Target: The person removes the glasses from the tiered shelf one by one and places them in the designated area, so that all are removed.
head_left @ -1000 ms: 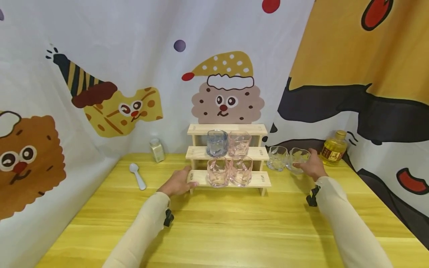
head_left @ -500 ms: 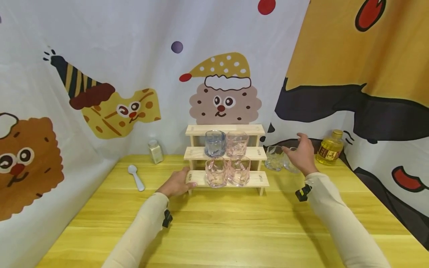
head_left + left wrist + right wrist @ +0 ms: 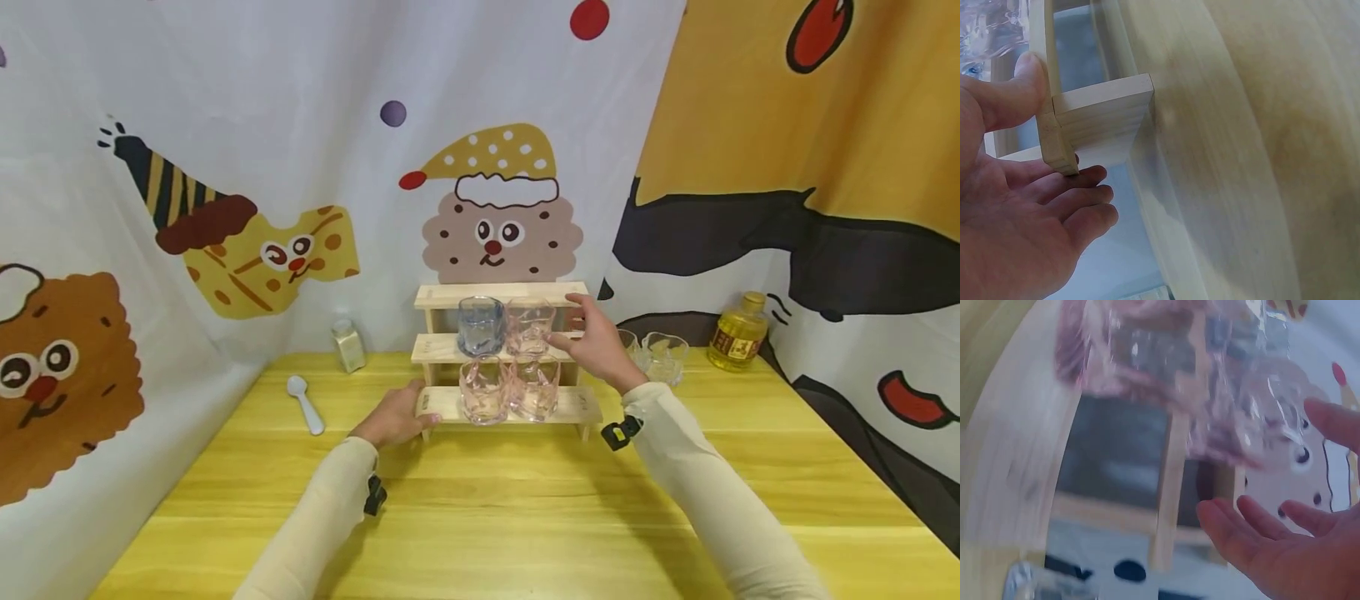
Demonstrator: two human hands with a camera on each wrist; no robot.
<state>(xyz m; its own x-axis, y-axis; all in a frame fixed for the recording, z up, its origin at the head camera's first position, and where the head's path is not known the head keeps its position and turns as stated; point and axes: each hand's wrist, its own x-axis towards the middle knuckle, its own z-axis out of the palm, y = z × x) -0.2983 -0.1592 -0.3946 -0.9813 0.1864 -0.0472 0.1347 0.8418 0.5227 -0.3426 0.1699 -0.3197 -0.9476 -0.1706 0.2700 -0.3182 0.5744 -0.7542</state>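
The upper pink glass (image 3: 529, 323), transparent with an undulating wall, stands upright on the middle tier (image 3: 435, 348) of the pale three-tier wooden stand (image 3: 495, 292), at 3 o'clock from the blue glass (image 3: 481, 327). At the stand's 8 o'clock, the left hand (image 3: 396, 415) grips the end of the lowest tier (image 3: 581, 405); at the glass's 3 o'clock, the right hand (image 3: 597, 340) has thumb and fingers spread, thumb contact indeterminable. The left wrist view exposes the fingers (image 3: 1088, 203) near the support leg (image 3: 1105, 103), largely concealed in the head view.
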